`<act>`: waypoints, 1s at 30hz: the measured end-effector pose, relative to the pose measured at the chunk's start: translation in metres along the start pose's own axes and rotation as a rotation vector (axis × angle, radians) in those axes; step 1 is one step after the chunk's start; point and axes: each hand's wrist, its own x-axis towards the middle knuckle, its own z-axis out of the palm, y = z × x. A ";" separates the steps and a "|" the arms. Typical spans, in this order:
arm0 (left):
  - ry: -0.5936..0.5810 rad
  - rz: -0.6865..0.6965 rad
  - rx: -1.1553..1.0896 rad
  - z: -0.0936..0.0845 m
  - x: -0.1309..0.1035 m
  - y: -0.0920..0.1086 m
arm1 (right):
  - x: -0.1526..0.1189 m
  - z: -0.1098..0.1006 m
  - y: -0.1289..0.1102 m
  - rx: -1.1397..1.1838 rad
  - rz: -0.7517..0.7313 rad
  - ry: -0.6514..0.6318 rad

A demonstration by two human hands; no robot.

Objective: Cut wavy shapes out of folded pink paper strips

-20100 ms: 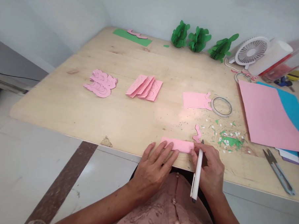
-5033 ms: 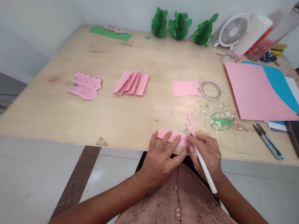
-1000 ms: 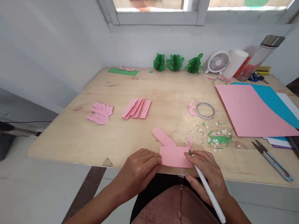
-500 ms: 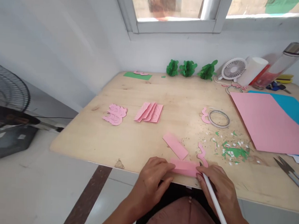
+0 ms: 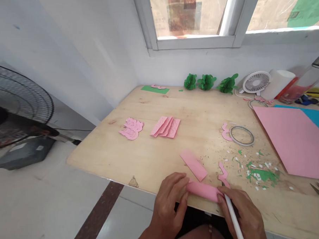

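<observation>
Pink paper (image 5: 202, 190) spans left hand (image 5: 169, 202) to right hand (image 5: 249, 213), which holds a pen (image 5: 234, 219).

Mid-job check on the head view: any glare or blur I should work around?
Head view: the grey-framed glass window washes out along its lower edge; head view: the pale, glossy floor tile shows a bright sheen; head view: the flat pink paper strip looks soft at its far end, while the slim white pen reads fairly crisp.
</observation>
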 end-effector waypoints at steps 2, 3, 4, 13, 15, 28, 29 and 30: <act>0.010 0.119 0.067 0.000 -0.007 0.001 | 0.002 -0.001 -0.003 -0.004 0.016 -0.018; -0.009 0.181 0.091 0.000 -0.010 0.001 | 0.004 -0.002 -0.004 -0.015 0.027 -0.030; -0.039 0.233 0.111 0.001 -0.013 0.001 | 0.005 -0.002 -0.006 -0.027 0.037 -0.040; -0.270 0.337 0.206 0.011 -0.015 -0.004 | 0.008 -0.003 -0.006 -0.104 0.040 -0.089; -0.290 0.316 0.219 0.011 -0.015 -0.003 | 0.008 -0.003 -0.006 -0.116 0.036 -0.095; -0.212 0.237 0.201 0.017 -0.031 0.004 | 0.010 -0.006 -0.006 -0.116 0.033 -0.133; -0.204 0.238 0.196 0.018 -0.032 0.004 | 0.009 -0.006 -0.006 -0.118 0.035 -0.134; -0.199 0.239 0.192 0.018 -0.033 0.003 | 0.009 -0.005 -0.005 -0.118 0.034 -0.135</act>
